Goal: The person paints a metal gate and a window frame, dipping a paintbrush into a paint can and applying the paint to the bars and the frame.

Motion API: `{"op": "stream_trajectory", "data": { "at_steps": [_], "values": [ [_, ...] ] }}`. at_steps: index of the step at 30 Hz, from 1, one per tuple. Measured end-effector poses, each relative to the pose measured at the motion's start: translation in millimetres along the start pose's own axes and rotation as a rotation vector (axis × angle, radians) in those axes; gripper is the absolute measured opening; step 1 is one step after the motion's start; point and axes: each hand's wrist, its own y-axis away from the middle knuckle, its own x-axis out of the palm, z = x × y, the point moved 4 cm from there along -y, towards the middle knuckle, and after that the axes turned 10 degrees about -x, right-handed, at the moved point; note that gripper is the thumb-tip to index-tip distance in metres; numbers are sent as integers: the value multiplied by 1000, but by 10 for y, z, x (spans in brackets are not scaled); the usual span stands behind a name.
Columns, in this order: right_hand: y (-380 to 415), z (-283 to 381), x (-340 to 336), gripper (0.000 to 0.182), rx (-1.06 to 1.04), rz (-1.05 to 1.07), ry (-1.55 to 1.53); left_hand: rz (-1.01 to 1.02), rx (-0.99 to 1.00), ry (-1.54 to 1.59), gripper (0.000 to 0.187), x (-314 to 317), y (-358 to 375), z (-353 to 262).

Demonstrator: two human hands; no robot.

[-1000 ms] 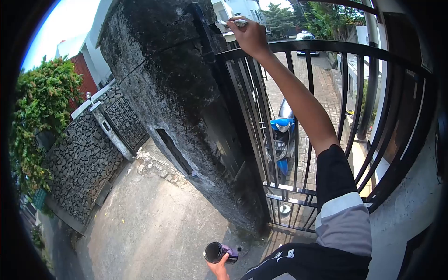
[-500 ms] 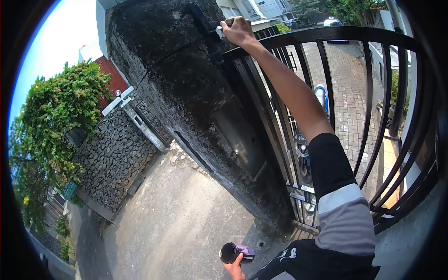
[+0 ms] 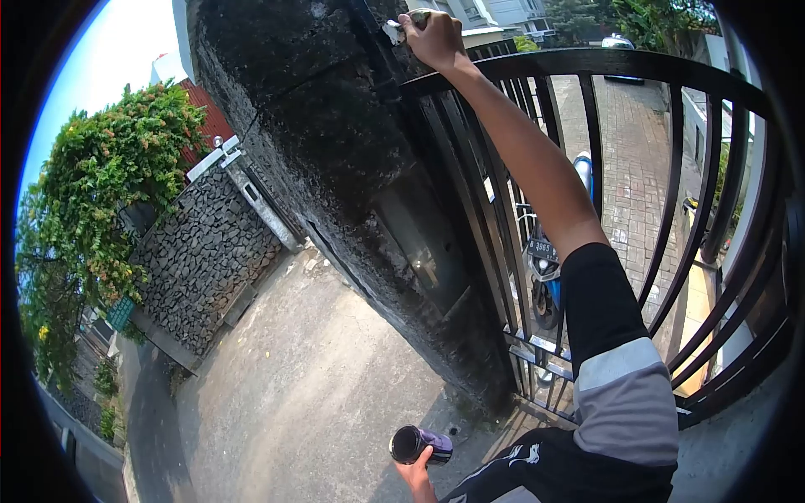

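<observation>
My right hand (image 3: 436, 40), raised at the top, is closed around what looks like a paintbrush (image 3: 392, 32). Its pale, shiny part points left toward a black metal bar (image 3: 366, 33) on the dark, weathered pillar (image 3: 327, 134); whether the tip touches the bar is too small to tell. Down low, my left hand (image 3: 415, 471) grips an open purple-and-black can (image 3: 436, 446), thumb along its side. The can's mouth is tilted toward me, with a dark inside. My right arm reaches in front of the black metal gate (image 3: 591, 126).
Behind the gate bars stands a blue motorbike (image 3: 545, 281) on a paved lane (image 3: 629, 193), with a car (image 3: 619, 46) farther back. Left of the pillar lie the concrete road (image 3: 285, 394), a stone wall (image 3: 201, 260) and a leafy tree (image 3: 109, 184).
My right hand has moved slightly up and to the right in view, with the brush. The view has shifted a little; the can remains in my left hand.
</observation>
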Motion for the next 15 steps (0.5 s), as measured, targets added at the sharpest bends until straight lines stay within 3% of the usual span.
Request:
{"op": "stream_trajectory", "data": {
  "at_steps": [2, 5, 8, 9, 10, 12, 13, 15],
  "values": [
    [35, 5, -1, 33, 4, 4, 14, -35, -18, -8, 76, 110, 56, -19],
    [49, 34, -19, 43, 93, 345, 90, -51, -39, 11, 80, 91, 32, 94],
    [-121, 34, -83, 42, 148, 520, 160, -37, -50, 43, 83, 104, -1, 189],
    [-189, -96, 2, 51, 109, 416, 262, -49, -60, 37, 83, 80, 16, 208],
    [-212, -79, -9, 41, -49, 175, 372, -54, -63, 39, 83, 67, 11, 234],
    [-378, -64, 30, 28, 176, 147, -152, -84, -52, 24, 83, 7, 10, 310],
    [-563, -152, 127, 24, 102, 367, -305, -93, -51, 30, 83, -12, -2, 349],
    [-807, -371, 305, 26, -54, 119, -142, -159, -44, 59, 81, -76, 3, 401]
  ]
}}
